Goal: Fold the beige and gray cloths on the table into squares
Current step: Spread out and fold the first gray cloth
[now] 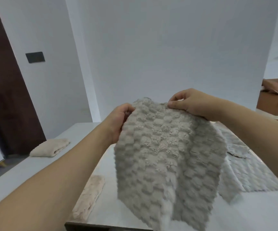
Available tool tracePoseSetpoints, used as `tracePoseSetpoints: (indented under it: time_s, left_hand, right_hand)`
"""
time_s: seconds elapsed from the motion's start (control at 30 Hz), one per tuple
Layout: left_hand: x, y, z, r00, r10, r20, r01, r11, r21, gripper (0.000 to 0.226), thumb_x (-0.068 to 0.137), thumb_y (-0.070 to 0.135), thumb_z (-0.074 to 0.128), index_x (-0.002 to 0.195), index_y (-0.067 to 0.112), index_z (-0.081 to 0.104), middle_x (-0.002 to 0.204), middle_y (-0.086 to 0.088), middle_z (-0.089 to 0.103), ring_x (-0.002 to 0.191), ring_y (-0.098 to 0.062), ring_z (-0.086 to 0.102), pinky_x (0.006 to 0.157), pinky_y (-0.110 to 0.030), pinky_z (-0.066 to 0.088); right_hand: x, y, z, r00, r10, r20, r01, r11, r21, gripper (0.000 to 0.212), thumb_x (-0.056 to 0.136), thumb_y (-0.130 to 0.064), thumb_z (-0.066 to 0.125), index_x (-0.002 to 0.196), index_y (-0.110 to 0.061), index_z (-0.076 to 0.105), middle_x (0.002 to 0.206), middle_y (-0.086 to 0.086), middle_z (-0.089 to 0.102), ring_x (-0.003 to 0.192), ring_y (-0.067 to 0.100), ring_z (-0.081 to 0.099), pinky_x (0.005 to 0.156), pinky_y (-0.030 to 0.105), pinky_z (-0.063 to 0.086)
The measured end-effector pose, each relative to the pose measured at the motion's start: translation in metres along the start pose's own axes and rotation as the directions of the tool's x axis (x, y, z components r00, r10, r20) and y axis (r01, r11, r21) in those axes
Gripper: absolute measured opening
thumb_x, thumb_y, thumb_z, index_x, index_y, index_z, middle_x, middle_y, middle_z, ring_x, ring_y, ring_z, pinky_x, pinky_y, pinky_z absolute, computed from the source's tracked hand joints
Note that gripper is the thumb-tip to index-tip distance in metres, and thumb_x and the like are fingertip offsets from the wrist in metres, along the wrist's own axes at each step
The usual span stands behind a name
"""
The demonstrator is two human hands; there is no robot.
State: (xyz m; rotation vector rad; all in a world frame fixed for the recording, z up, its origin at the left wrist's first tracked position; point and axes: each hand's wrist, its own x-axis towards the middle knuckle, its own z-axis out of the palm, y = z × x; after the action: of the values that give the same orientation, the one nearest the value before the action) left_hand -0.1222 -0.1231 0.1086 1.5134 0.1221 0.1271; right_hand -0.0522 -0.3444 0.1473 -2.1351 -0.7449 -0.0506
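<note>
A fluffy gray cloth (165, 155) with a bumpy checked texture hangs in the air above the table (88, 132). My left hand (116, 120) grips its upper left edge. My right hand (191, 104) pinches its upper right edge between thumb and fingers. The cloth's lower part droops toward the table's near edge and looks blurred. A folded beige cloth (50, 147) lies on the far left of the table. Another beige cloth (89, 197), long and narrow, lies near the front edge under my left forearm.
More gray cloths (251, 172) lie spread flat on the right side of the table, partly behind the held one. A dark brown door (6, 97) stands at the left. Brown cardboard boxes (275, 97) sit at the far right. White walls stand behind the table.
</note>
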Motion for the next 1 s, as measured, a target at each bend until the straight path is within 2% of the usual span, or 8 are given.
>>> tracePoseSetpoints:
  time_s: [0.1, 0.17, 0.33, 0.47, 0.63, 0.77, 0.87, 1.0]
  left_hand:
    - [0.007, -0.025, -0.011, 0.995, -0.077, -0.064, 0.081, 0.994, 0.078, 0.033, 0.086, 0.021, 0.047, 0.058, 0.009, 0.06, 0.06, -0.007, 0.06, 0.052, -0.022, 0.058, 0.054, -0.025, 0.049]
    - [0.021, -0.056, -0.021, 0.985, -0.077, -0.158, 0.116, 0.961, 0.253, 0.012, 0.082, 0.02, 0.052, 0.075, 0.011, 0.053, 0.07, -0.01, 0.052, 0.057, -0.022, 0.05, 0.053, -0.029, 0.039]
    - [0.056, -0.146, -0.04, 0.964, -0.097, -0.249, 0.22, 0.817, 0.533, 0.014, 0.097, 0.022, 0.043, 0.087, 0.015, 0.038, 0.072, -0.003, 0.042, 0.055, -0.017, 0.034, 0.046, -0.026, 0.026]
    - [0.087, -0.182, -0.053, 0.966, -0.05, -0.253, 0.21, 0.722, 0.66, 0.011, 0.093, 0.021, 0.04, 0.085, 0.019, 0.034, 0.079, -0.004, 0.04, 0.061, -0.019, 0.035, 0.054, -0.032, 0.029]
    - [0.133, -0.189, -0.063, 0.961, 0.022, -0.277, 0.196, 0.653, 0.732, 0.002, 0.091, 0.017, 0.039, 0.093, 0.017, 0.038, 0.077, -0.002, 0.043, 0.062, -0.02, 0.039, 0.058, -0.033, 0.032]
    - [0.151, -0.187, -0.063, 0.93, 0.132, -0.344, 0.229, 0.523, 0.821, 0.018, 0.093, 0.015, 0.041, 0.111, 0.011, 0.041, 0.09, -0.005, 0.054, 0.074, -0.023, 0.052, 0.061, -0.034, 0.038]
    - [0.155, -0.191, -0.052, 0.881, 0.425, -0.209, 0.102, 0.262, 0.96, 0.028, 0.089, 0.01, 0.043, 0.117, 0.009, 0.046, 0.115, -0.008, 0.05, 0.1, -0.028, 0.048, 0.078, -0.036, 0.039]
    - [0.161, -0.205, -0.026, 0.887, 0.455, 0.075, -0.203, 0.238, 0.95, 0.036, 0.096, 0.015, 0.041, 0.13, 0.008, 0.049, 0.132, -0.007, 0.048, 0.122, -0.025, 0.044, 0.102, -0.036, 0.035]
  right_hand:
    - [0.005, 0.017, 0.019, 1.0, 0.021, 0.02, -0.018, 0.99, -0.143, 0.022, 0.091, -0.039, 0.062, 0.088, -0.019, 0.072, 0.07, -0.005, 0.065, 0.065, 0.011, 0.058, 0.06, 0.026, 0.044]
    - [0.014, 0.043, 0.044, 0.994, 0.065, 0.093, -0.034, 0.951, -0.306, 0.026, 0.093, -0.032, 0.054, 0.092, -0.012, 0.071, 0.084, 0.003, 0.069, 0.079, 0.019, 0.063, 0.07, 0.031, 0.048]
    - [0.038, 0.131, 0.108, 0.95, 0.245, 0.194, -0.103, 0.831, -0.547, 0.019, 0.088, -0.021, 0.045, 0.08, -0.009, 0.058, 0.083, 0.008, 0.065, 0.065, 0.02, 0.052, 0.06, 0.032, 0.043]
    - [0.063, 0.18, 0.141, 0.935, 0.302, 0.186, -0.123, 0.77, -0.627, 0.015, 0.09, -0.013, 0.045, 0.093, -0.021, 0.057, 0.101, 0.003, 0.062, 0.085, 0.021, 0.058, 0.072, 0.033, 0.05]
    - [0.103, 0.204, 0.158, 0.979, 0.193, 0.068, -0.095, 0.721, -0.686, 0.028, 0.094, -0.011, 0.043, 0.112, -0.021, 0.061, 0.115, 0.0, 0.057, 0.104, 0.023, 0.055, 0.086, 0.034, 0.047]
    - [0.124, 0.21, 0.164, 0.998, 0.054, -0.036, -0.063, 0.696, -0.715, 0.028, 0.095, -0.014, 0.043, 0.118, -0.019, 0.059, 0.119, 0.003, 0.056, 0.109, 0.025, 0.051, 0.093, 0.035, 0.04]
    - [0.127, 0.207, 0.174, 0.998, 0.017, -0.067, -0.059, 0.712, -0.7, 0.032, 0.097, -0.015, 0.041, 0.127, -0.014, 0.052, 0.128, 0.006, 0.052, 0.117, 0.026, 0.048, 0.1, 0.036, 0.035]
    - [0.113, 0.204, 0.195, 0.996, 0.065, 0.067, -0.007, 0.769, -0.639, 0.042, 0.103, -0.026, 0.028, 0.139, -0.01, 0.042, 0.146, 0.008, 0.042, 0.136, 0.023, 0.036, 0.116, 0.038, 0.021]
